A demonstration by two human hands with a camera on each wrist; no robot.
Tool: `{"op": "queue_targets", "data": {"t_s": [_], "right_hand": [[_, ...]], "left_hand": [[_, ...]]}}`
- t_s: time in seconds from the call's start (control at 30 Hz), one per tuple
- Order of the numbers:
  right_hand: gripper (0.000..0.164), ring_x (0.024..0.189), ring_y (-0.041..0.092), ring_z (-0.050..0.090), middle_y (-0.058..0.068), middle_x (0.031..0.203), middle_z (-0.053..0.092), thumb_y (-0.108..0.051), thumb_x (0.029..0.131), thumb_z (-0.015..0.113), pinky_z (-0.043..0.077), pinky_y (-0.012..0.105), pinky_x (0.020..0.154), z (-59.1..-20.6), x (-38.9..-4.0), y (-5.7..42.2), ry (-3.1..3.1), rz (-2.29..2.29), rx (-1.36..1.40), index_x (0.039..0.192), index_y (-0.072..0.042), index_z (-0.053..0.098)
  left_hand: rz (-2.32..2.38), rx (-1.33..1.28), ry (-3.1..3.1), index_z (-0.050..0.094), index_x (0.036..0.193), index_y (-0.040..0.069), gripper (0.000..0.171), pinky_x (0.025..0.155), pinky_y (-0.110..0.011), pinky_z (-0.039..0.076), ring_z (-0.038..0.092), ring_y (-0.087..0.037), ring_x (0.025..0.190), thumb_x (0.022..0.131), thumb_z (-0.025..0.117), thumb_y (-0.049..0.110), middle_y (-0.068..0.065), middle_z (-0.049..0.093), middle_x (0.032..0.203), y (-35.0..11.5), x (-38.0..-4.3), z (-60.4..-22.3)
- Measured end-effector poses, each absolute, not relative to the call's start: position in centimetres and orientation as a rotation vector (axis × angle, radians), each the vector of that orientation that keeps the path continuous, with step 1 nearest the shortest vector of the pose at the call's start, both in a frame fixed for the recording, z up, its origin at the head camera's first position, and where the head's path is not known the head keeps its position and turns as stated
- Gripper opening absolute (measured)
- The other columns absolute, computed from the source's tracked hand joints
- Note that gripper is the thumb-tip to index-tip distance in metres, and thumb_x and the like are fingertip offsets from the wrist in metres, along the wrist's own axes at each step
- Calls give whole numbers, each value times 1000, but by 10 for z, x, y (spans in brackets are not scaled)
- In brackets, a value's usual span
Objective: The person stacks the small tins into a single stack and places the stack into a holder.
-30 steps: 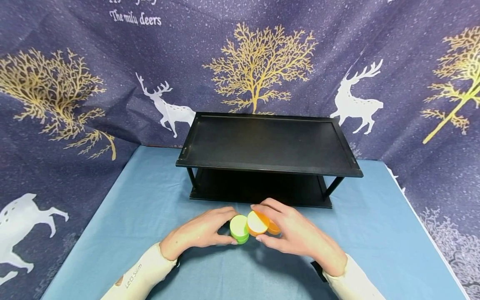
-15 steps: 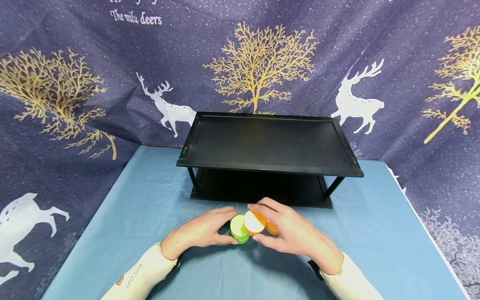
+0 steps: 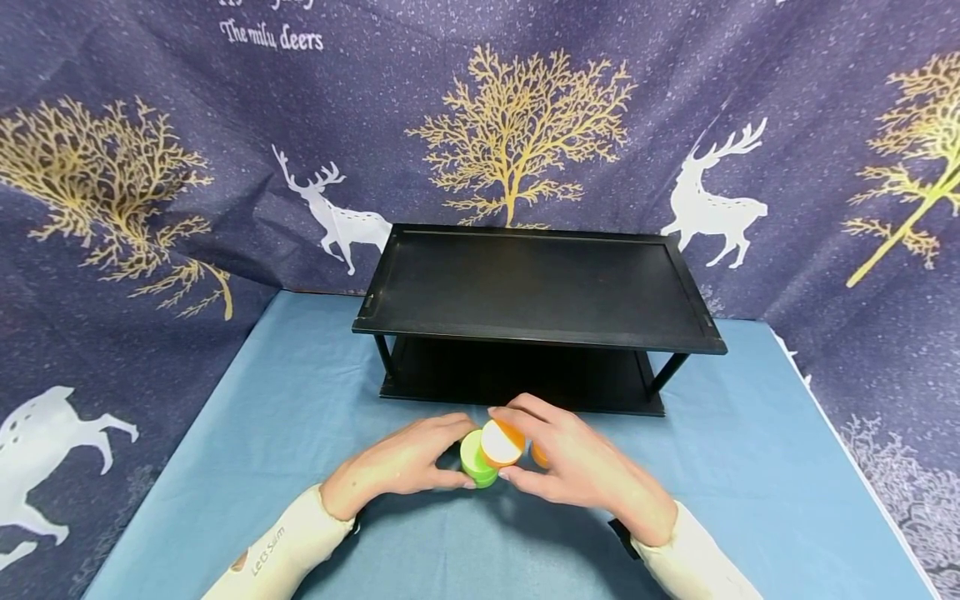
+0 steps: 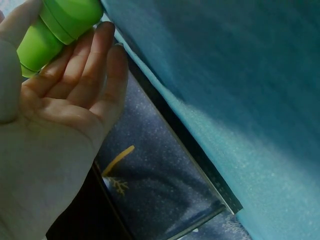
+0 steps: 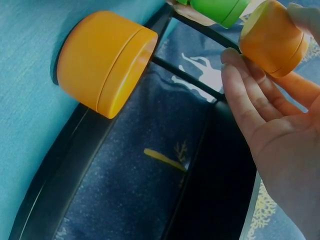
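In the head view my left hand grips a green cup low over the table; a second green cup shows stacked with it in the left wrist view. My right hand pinches an orange cup between thumb and fingers. This cup overlaps the green cup's right edge in the head view, its face pale with an orange part. Another orange cup stands on the cloth beneath my right hand, fully seen in the right wrist view and mostly hidden in the head view.
A black two-level shelf stands just beyond my hands. The table has a blue cloth over it. Behind hangs a dark blue curtain printed with deer and trees.
My right hand has shifted left with the orange cup, which now covers more of the green cup. The left hand has stayed in place.
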State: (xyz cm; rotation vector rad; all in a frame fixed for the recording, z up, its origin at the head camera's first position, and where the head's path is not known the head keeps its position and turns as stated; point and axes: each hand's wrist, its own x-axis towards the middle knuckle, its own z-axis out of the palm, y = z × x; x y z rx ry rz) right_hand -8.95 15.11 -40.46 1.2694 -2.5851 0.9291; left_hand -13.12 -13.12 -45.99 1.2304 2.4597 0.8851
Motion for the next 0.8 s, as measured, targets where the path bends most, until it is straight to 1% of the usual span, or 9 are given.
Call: {"op": "queue_targets", "data": {"t_s": [0.13,0.27,0.4,0.5,0.6,0.73,0.8], "right_hand": [[58,90,5,58,-7,131,59,-30,92,82,50,13,74,-405,-90,149,-2580,930,1265,144,-15,61],[57,81,8,59,-7,131,59,-28,92,82,48,11,68,-405,-91,146,-2575,937,1263,143,-14,61],[57,74,7,57,-7,132,58,-28,92,81,47,11,63,-405,-91,143,-2590,945,1259,144,-14,62],[57,75,3,54,-9,132,58,-29,93,82,47,11,61,-405,-90,141,-2612,944,1247,144,-14,61],[58,83,1,54,-11,132,57,-30,93,81,47,11,62,-405,-90,140,-2629,932,1232,145,-15,61],[57,97,3,57,-11,132,57,-32,93,80,52,13,73,-406,-91,138,-2630,929,1224,145,-16,62],[58,101,5,57,-10,131,57,-31,93,80,54,16,79,-407,-91,137,-2624,938,1225,145,-15,62]], "left_hand": [[884,1225,2456,63,136,28,53,99,-29,54,60,-1,107,91,83,47,19,62,124,-131,-131,-460],[874,1217,2459,63,135,27,52,98,-29,54,60,-2,107,92,83,47,18,61,123,-131,-131,-459],[864,1219,2466,63,134,25,51,95,-28,53,62,-7,103,91,84,46,18,61,120,-131,-130,-457],[855,1229,2476,63,131,25,49,91,-27,53,63,-12,100,91,85,45,17,60,116,-130,-130,-457],[847,1241,2487,63,128,25,47,88,-26,52,62,-13,97,91,85,45,17,59,113,-130,-130,-458],[841,1251,2497,63,127,25,47,86,-25,51,62,-13,95,91,85,46,17,58,111,-130,-130,-459],[842,1251,2497,63,127,25,47,86,-25,51,62,-13,95,91,85,46,17,58,111,-131,-130,-459]]}}
